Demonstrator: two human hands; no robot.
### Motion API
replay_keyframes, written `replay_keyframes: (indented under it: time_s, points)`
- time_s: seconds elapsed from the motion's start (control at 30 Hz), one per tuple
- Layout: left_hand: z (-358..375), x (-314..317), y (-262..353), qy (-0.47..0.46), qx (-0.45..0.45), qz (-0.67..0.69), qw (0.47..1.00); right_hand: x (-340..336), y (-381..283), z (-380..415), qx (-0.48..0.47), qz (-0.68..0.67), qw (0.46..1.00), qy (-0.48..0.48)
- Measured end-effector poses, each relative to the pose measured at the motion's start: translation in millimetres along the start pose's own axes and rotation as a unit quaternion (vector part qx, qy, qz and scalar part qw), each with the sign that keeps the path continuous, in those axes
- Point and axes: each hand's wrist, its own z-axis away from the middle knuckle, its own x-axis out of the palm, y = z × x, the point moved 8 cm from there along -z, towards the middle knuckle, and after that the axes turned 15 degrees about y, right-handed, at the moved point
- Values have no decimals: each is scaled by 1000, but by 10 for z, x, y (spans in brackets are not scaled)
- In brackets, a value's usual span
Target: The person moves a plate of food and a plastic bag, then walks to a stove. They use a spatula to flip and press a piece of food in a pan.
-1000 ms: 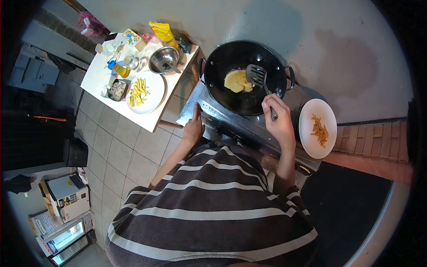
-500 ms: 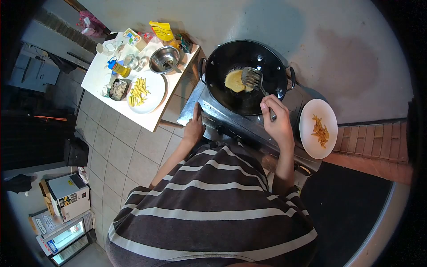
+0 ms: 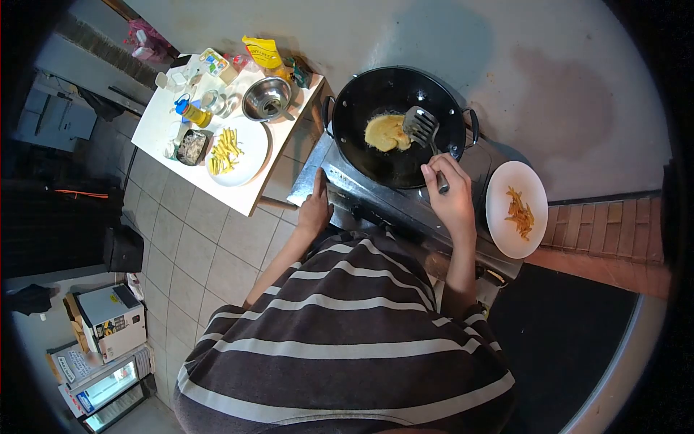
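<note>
My right hand (image 3: 454, 194) is closed round the handle of a slotted metal spatula (image 3: 421, 127). The spatula's head is over the black two-handled wok (image 3: 361, 92), at the right edge of a pale yellow, flat piece of food (image 3: 384, 133). That food lies in the wok's bottom, with small bubbles round its rim. My left hand (image 3: 315, 210) rests at the front left edge of the metal stove (image 3: 347, 171), index finger stretched out, holding nothing I can see. Its other fingers are partly hidden.
Right of the wok stands a white plate (image 3: 515, 188) with browned fried strips. On the white side table (image 3: 249, 200) are a plate (image 3: 254, 148) of pale strips, a steel bowl (image 3: 266, 99), a blue-capped oil bottle (image 3: 194, 113) and a yellow bag (image 3: 264, 53).
The spatula's head has shifted slightly right, off the food, so more of the yellow piece shows. My left hand has stayed in place.
</note>
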Motion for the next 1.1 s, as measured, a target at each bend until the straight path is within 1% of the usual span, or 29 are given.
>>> replay_keyframes:
  time_s: [0.07,0.13,0.17,0.23,0.27,0.33,0.5,0.57,0.63,0.73,0.77,0.97,1.0,1.07,1.1]
  points:
    - [1,4,0,4,1,-13,1000,-8,-1,-4,1,-1,1000,-6]
    - [-4,-10,9,-1,-2,-8,1000,7,54,-6,43,7,999,-23]
    - [-7,-13,10,-7,-7,-4,1000,14,74,-7,43,8,999,-22]
    - [-4,0,-1,-5,-6,-12,1000,-2,62,-17,1,-21,1000,9]
    - [-2,8,-10,-4,-5,-21,1000,2,58,-14,1,-20,1000,11]
    - [5,35,-30,6,7,-14,1000,16,187,13,113,-73,991,20]
    - [9,63,-46,24,27,-14,999,40,204,-81,111,-81,990,30]
    - [13,72,-46,6,21,-27,999,65,227,-141,113,-91,989,36]
    - [10,68,-35,2,18,-26,1000,164,248,-227,78,-55,995,-3]
    - [-3,41,-42,1,14,-19,1000,284,204,-389,55,-53,997,-19]
    - [1,37,-37,1,14,-11,1000,311,136,-456,8,-43,998,-34]
    - [-5,50,-41,15,5,4,1000,549,280,-748,-36,-75,995,-54]
    - [-8,53,-41,17,4,5,1000,548,305,-771,-38,-75,995,-55]
    - [-6,71,-63,10,-6,2,1000,587,430,-797,10,-37,996,-82]
    - [-10,73,-68,10,-7,2,1000,587,422,-804,9,-37,996,-84]
